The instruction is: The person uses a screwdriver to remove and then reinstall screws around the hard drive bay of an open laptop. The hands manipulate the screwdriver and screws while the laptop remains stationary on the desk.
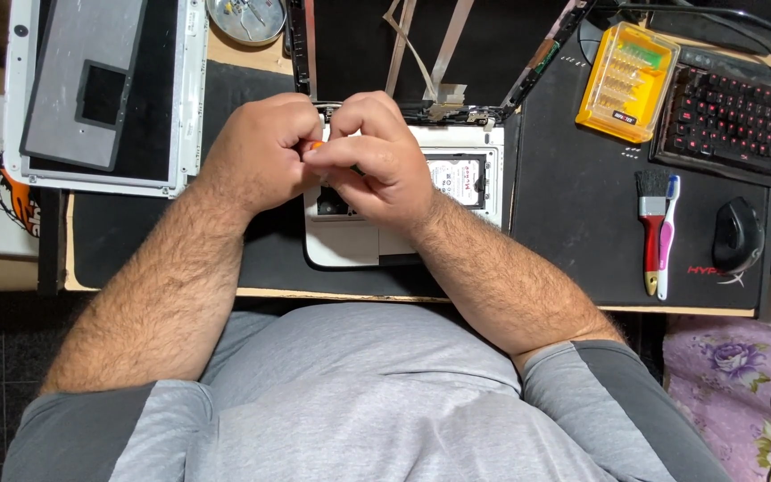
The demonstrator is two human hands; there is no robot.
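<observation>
My left hand point(261, 152) and my right hand point(377, 161) meet over an opened white laptop base point(350, 245) on a black desk mat. Both close on a small tool with an orange handle point(314, 145), only a sliver of which shows between the fingers. Under my right hand lies the laptop's drive bay with a silver hard drive point(461, 178). The laptop's dismantled screen frame point(421, 54), with loose flat cables, stands open behind the hands.
A removed white laptop panel point(100, 89) lies at far left. A round metal dish point(244, 18) with small parts sits at the top. A yellow bit case point(628, 80), keyboard point(742, 116), red brush point(651, 228), toothbrush point(667, 236) and black mouse point(738, 234) lie at right.
</observation>
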